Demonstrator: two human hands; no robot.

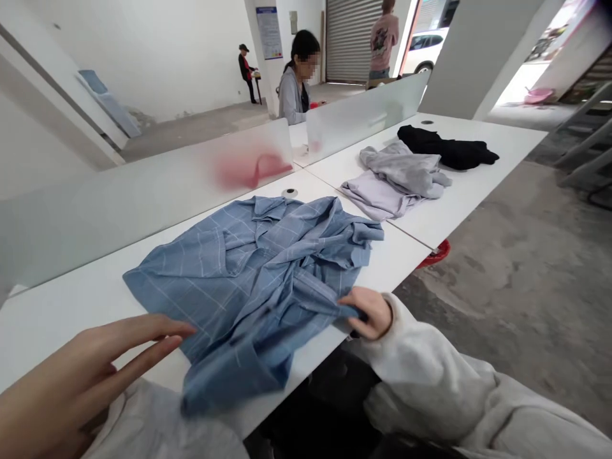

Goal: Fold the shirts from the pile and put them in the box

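A blue shirt (248, 261) with a thin white check lies rumpled across the white table. Its near part hangs toward the front edge and is smeared by motion. My right hand (368, 312) grips a bunched edge of this shirt at the table's front, fingers closed around the cloth. On the left, my left hand (109, 363) hovers just beside the shirt's near left side, fingers stretched out and holding nothing. Whether its fingertips touch the cloth I cannot tell.
Folded grey and lilac clothes (396, 175) and a black garment (447, 148) lie farther right on the table (511, 137). A frosted divider (157, 191) runs along the back. Beyond it sits a person (294, 95). A red basket (436, 254) shows below the table edge.
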